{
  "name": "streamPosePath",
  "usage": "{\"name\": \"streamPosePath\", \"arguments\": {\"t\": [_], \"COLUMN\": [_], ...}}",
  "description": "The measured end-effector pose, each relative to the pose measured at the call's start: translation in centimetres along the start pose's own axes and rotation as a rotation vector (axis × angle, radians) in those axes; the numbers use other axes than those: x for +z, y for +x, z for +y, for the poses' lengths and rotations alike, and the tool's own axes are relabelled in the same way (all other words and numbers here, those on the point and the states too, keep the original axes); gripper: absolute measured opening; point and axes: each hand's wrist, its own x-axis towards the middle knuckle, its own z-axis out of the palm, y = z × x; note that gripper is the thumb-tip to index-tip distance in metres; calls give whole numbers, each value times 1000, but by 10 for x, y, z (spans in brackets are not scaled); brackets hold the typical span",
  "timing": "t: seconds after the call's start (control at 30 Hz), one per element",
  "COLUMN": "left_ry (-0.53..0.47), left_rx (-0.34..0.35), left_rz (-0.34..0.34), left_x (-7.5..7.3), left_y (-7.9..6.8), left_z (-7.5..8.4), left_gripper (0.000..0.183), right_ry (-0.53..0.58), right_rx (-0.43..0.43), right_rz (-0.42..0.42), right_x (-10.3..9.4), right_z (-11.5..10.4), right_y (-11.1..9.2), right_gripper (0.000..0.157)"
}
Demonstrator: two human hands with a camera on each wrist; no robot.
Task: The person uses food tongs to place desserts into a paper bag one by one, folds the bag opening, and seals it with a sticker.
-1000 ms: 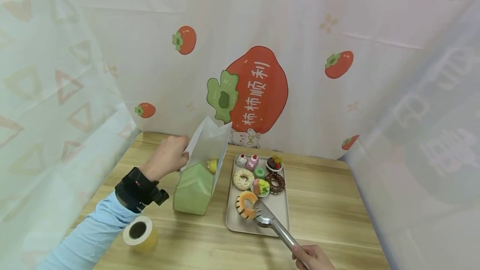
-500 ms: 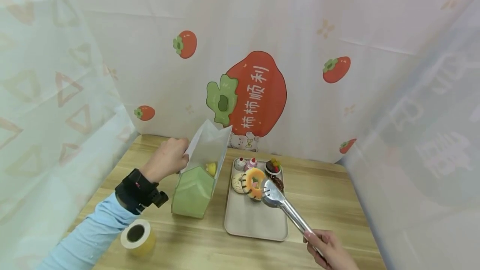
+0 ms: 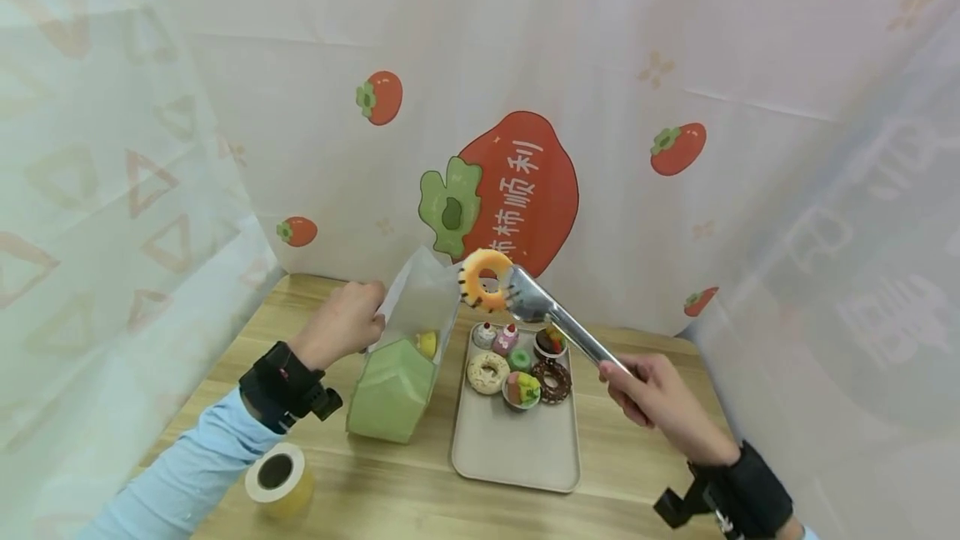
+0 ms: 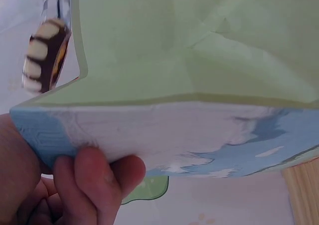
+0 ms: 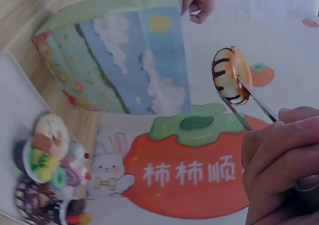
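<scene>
My right hand [image 3: 656, 398] grips metal tongs [image 3: 570, 332], whose tips pinch an orange toy donut [image 3: 474, 277] with dark stripes. In the head view the donut is raised beside the mouth of a paper bag [image 3: 393, 394]. The right wrist view shows the bag's printed side with clouds and a sun, and the donut [image 5: 229, 75] level with its upper end. My left hand [image 3: 345, 319] pinches the bag's upper edge at the left; its curled fingers [image 4: 94, 180] show against the paper in the left wrist view. Inside the bag's mouth sits a small yellow thing [image 3: 427, 344].
A beige tray [image 3: 517, 457] right of the bag carries several toy sweets at its far end, among them a cream donut [image 3: 487, 373] and a chocolate donut [image 3: 551, 382]. A roll of tape [image 3: 281, 482] stands front left. A printed curtain [image 3: 510, 40] closes off the back.
The tongs have lifted the orange donut off the tray's front and carried it up, away from me, to the bag's mouth. My left hand keeps its hold on the bag.
</scene>
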Motion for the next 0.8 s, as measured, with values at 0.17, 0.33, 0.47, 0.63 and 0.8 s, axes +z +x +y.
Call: {"name": "streamPosePath", "arguments": {"t": [0.17,0.33,0.47,0.63,0.8], "left_ry": [0,-23,-19,-17,10], "left_rx": [20,-2,-14,-32,-23], "left_rz": [4,-23,-23,-32,-5], "left_x": [2,2,0,1,4], "left_y": [2,4,5,4,3], "left_z": [4,6,7,7,6], "left_gripper": [5,4,4,4,5], "right_ry": [-148,-396,-535,-669,-764], "right_rx": [-63,-157,-208,-224,-273], "right_rz": [-56,-75,-94,-119,-106], "right_x": [-8,-6,-1,9,22], "right_z": [-26,-49,-70,-95,-110], "right_y": [31,56,71,85,96], "right_gripper": [34,27,25,26,28]}}
